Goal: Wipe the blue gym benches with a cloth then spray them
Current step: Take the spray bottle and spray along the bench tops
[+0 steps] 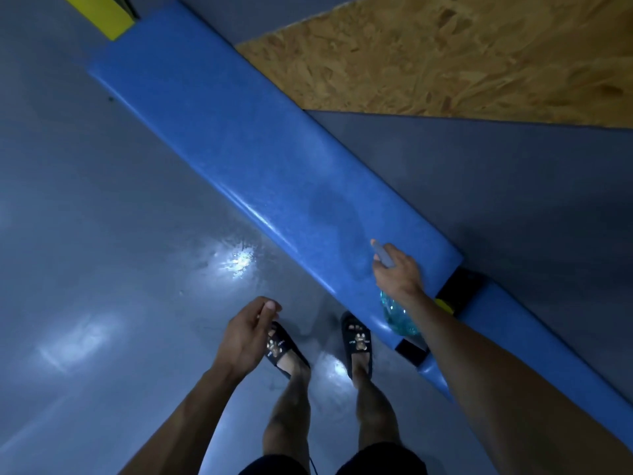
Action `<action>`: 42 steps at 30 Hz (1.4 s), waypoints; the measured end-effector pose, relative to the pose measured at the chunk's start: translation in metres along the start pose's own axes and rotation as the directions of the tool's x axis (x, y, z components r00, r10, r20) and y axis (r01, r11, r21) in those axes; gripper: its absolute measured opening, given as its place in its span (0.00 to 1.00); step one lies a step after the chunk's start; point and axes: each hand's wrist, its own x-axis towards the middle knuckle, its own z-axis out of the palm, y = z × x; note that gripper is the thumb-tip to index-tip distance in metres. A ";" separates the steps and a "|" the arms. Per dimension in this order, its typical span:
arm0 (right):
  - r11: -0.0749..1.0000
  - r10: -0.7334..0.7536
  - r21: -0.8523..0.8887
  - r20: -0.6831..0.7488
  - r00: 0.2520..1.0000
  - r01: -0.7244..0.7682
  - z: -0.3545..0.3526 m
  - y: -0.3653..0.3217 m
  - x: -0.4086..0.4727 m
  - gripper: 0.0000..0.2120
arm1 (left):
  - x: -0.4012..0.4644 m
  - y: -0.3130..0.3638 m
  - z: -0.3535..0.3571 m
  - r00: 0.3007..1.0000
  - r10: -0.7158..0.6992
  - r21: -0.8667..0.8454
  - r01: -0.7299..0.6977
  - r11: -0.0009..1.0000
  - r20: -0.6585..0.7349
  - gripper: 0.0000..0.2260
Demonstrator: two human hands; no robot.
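A long blue padded gym bench [246, 138] runs diagonally from the upper left to the lower right, with a dark damp patch near its lower end. My right hand [397, 270] grips a clear bluish spray bottle [397, 318] by its head, the pale nozzle pointing up along the bench top. A second blue bench [534, 347] continues to the lower right past a black gap. My left hand [248, 332] hangs over the floor with fingers loosely curled, holding nothing I can see. No cloth is in view.
Glossy grey floor [85, 252] lies left of the bench, with light reflections. A chipboard panel [462, 53] lies beyond the bench at the upper right. A yellow pad [102, 13] adjoins the bench's far end. My feet in black slides [356, 344] stand beside the bench.
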 end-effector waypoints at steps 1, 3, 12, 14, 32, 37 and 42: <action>1.000 -0.027 0.008 0.016 1.000 0.027 0.008 -0.005 -0.008 0.05 | 0.001 0.000 -0.006 1.000 0.006 -0.001 -0.006 1.000 0.003 0.17; 0.997 -0.070 0.031 0.057 0.996 0.068 0.025 -0.013 -0.022 0.04 | 0.003 -0.002 -0.016 1.000 0.007 0.005 -0.007 1.000 0.010 0.21; 0.989 -0.145 -0.002 0.129 0.981 0.146 0.075 -0.036 -0.050 0.03 | 0.007 -0.009 -0.044 1.000 -0.001 0.014 0.000 1.000 0.023 0.25; 0.989 -0.144 -0.021 0.125 0.982 0.148 0.080 -0.037 -0.050 0.04 | 0.008 -0.010 -0.046 1.000 -0.004 0.016 0.003 1.000 0.023 0.24; 0.964 0.024 0.266 -0.027 0.999 -0.016 0.003 -0.050 0.064 0.07 | 0.064 0.044 -0.060 0.999 -0.011 0.077 0.007 0.997 0.039 0.16; 0.972 0.021 0.237 -0.068 0.998 -0.004 -0.024 -0.060 0.103 0.04 | 0.086 0.065 -0.049 0.998 -0.002 0.088 -0.004 0.996 0.070 0.17; 0.973 0.058 0.224 -0.049 0.997 -0.046 -0.022 -0.056 0.116 0.13 | 0.104 0.075 -0.044 0.998 0.003 0.101 -0.010 0.995 0.062 0.16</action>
